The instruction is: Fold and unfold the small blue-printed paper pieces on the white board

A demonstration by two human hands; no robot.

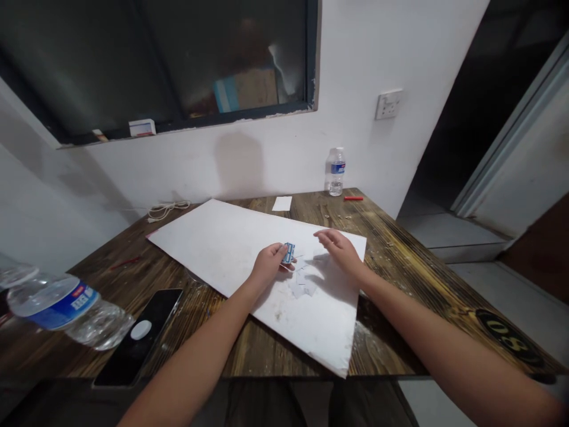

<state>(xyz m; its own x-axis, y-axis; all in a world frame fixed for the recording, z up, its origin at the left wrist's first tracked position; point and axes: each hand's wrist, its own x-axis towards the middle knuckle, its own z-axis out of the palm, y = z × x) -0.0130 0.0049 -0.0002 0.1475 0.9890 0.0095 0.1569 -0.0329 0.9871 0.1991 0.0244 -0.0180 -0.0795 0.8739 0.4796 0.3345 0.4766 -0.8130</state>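
Note:
My left hand (268, 264) is closed around a small, flat blue-and-white packet (288, 253), its fingers and thumb at the packet's left side and below. What kind of packet it is, I cannot make out. To the right, my right hand (340, 248) hovers over the board with its fingers stretched out and nothing visible in them. Both hands are above a large white board (213, 237) that lies slantwise on the wooden table. Small pale paper pieces (304, 281) with dark marks lie on the board between and below the hands.
A black phone (153, 314) with a white disc (141, 330) on it lies left, beside a large water bottle (66, 305) on its side. At the back are a white cable (166, 209), a white paper (282, 203), an upright bottle (336, 172) and a red stick (353, 198).

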